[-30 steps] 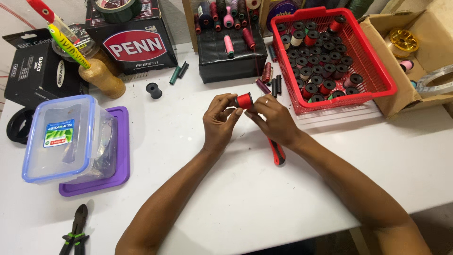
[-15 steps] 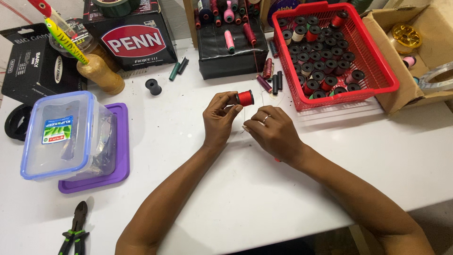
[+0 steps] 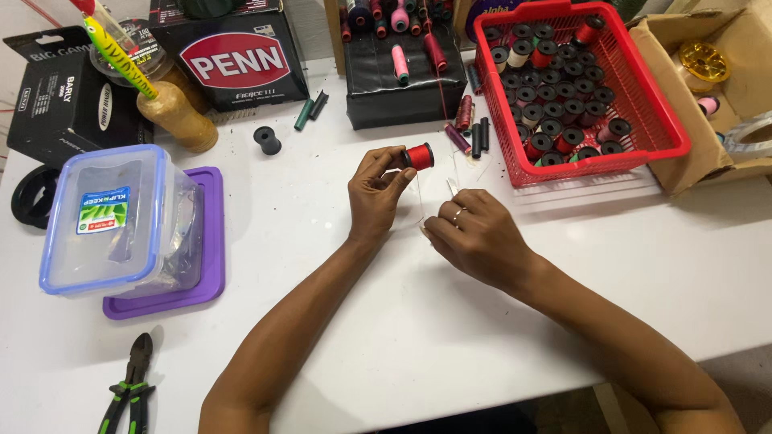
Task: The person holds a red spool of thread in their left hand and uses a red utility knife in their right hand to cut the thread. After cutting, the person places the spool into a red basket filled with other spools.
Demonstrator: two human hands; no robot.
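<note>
Spool [image 3: 418, 155] between left-hand fingertips [image 3: 400, 165]

At the table's far left, a black rectangular retail box [image 3: 68, 96] with white lettering lies flat beside a larger black carton [image 3: 233, 60] bearing a red oval logo. A green, red and blue label [image 3: 103, 210] sits on the clear storage container. A brown cardboard box [image 3: 728, 88] stands open at right.
</note>
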